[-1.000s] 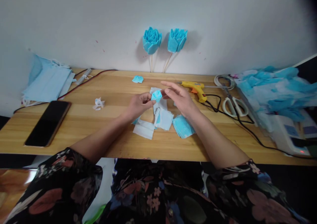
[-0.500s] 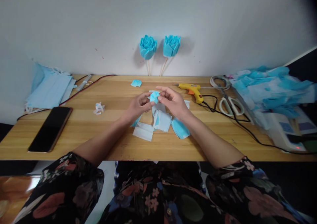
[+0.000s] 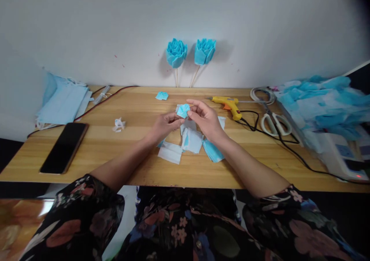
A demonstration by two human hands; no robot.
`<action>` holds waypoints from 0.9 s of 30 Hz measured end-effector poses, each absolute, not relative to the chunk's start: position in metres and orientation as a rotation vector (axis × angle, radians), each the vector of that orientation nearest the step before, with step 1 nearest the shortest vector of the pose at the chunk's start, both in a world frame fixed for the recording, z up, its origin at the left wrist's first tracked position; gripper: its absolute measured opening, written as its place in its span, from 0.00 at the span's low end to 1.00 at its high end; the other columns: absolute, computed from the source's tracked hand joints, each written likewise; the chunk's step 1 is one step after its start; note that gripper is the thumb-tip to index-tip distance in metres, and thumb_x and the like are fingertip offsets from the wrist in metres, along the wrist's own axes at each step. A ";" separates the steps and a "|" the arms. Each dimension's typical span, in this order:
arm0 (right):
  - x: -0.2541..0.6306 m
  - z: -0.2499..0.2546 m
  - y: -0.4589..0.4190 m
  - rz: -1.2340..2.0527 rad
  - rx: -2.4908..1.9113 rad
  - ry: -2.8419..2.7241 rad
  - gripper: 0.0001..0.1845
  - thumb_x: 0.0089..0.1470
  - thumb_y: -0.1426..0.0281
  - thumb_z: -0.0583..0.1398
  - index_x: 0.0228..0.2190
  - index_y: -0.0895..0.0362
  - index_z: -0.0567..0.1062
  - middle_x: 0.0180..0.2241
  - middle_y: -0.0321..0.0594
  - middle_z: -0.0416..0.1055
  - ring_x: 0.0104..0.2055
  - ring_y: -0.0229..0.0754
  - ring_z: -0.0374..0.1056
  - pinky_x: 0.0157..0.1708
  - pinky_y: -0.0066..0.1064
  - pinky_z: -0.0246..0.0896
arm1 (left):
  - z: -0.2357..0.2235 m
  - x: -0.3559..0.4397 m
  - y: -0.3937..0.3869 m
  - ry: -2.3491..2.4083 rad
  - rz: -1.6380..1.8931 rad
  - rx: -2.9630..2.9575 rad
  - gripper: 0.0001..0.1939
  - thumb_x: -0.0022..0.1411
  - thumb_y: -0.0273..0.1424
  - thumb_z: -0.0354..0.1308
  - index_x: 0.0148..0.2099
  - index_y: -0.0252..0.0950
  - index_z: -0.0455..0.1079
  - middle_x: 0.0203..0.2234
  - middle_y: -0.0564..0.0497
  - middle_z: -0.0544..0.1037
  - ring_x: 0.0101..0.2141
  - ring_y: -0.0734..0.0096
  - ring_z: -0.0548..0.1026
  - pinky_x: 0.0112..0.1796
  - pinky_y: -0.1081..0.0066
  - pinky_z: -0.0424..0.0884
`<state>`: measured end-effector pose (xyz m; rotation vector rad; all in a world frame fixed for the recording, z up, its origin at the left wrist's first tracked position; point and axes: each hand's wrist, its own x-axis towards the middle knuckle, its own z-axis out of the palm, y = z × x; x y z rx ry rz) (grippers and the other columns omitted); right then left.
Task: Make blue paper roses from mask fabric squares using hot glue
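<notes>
Both hands meet above the middle of the wooden table (image 3: 115, 153). My left hand (image 3: 164, 124) and my right hand (image 3: 206, 119) pinch a small folded blue fabric piece (image 3: 183, 110) between their fingertips. Beneath them lies a loose pile of cut blue and white fabric squares (image 3: 190, 143). Another small blue piece (image 3: 162, 96) lies farther back. Two finished blue fabric roses on sticks (image 3: 190, 52) lean against the wall.
A yellow glue gun (image 3: 228, 104) with a black cord and white-handled scissors (image 3: 273, 124) lie to the right. A heap of blue fabric (image 3: 320, 101) fills the far right. A black phone (image 3: 64, 147), a stack of face masks (image 3: 63, 101) and a white scrap (image 3: 118, 124) lie left.
My right hand, open a second ago, closed its fingers on the blue piece that my left hand was holding. Both hands now pinch it together.
</notes>
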<state>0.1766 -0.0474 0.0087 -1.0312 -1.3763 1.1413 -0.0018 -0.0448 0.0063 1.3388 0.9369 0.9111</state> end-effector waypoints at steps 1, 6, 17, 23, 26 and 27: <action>0.176 0.008 -0.048 1.150 -1.026 -1.374 0.22 0.54 0.63 0.64 0.50 0.52 0.75 0.33 0.33 0.72 0.35 0.37 0.68 0.39 0.34 0.66 | 0.006 -0.002 -0.045 0.947 0.919 1.342 0.17 0.51 0.44 0.69 0.31 0.34 0.72 0.21 0.56 0.69 0.23 0.79 0.62 0.27 0.74 0.59; 0.175 0.009 -0.051 1.187 -1.011 -1.373 0.20 0.57 0.60 0.64 0.50 0.51 0.75 0.35 0.35 0.74 0.37 0.39 0.70 0.40 0.35 0.68 | 0.007 -0.002 -0.046 0.977 0.978 1.337 0.16 0.55 0.40 0.65 0.26 0.35 0.68 0.18 0.57 0.67 0.22 0.79 0.61 0.27 0.73 0.59; 0.176 0.006 -0.049 1.176 -1.027 -1.474 0.25 0.53 0.62 0.66 0.53 0.52 0.75 0.28 0.30 0.65 0.31 0.36 0.63 0.34 0.31 0.62 | 0.009 -0.003 -0.048 0.928 0.925 1.384 0.16 0.54 0.40 0.66 0.26 0.34 0.67 0.19 0.57 0.65 0.23 0.80 0.59 0.28 0.73 0.56; 0.180 0.009 -0.047 1.141 -1.000 -1.570 0.26 0.55 0.65 0.64 0.56 0.54 0.73 0.25 0.28 0.60 0.27 0.34 0.58 0.29 0.29 0.56 | 0.013 -0.006 -0.047 0.862 0.904 1.452 0.19 0.52 0.43 0.68 0.25 0.34 0.67 0.19 0.57 0.62 0.24 0.79 0.58 0.29 0.73 0.55; 0.181 0.008 -0.046 1.158 -0.975 -1.576 0.27 0.56 0.62 0.64 0.56 0.52 0.73 0.26 0.29 0.62 0.28 0.34 0.61 0.30 0.29 0.60 | 0.015 -0.007 -0.046 0.844 0.909 1.475 0.19 0.53 0.42 0.68 0.25 0.34 0.67 0.19 0.58 0.63 0.25 0.79 0.58 0.29 0.73 0.55; 0.182 0.008 -0.045 1.164 -0.966 -1.573 0.27 0.56 0.61 0.63 0.57 0.52 0.73 0.27 0.30 0.63 0.29 0.35 0.62 0.32 0.30 0.62 | 0.015 -0.007 -0.046 0.841 0.911 1.477 0.19 0.53 0.42 0.67 0.25 0.34 0.66 0.19 0.58 0.63 0.25 0.79 0.58 0.29 0.73 0.56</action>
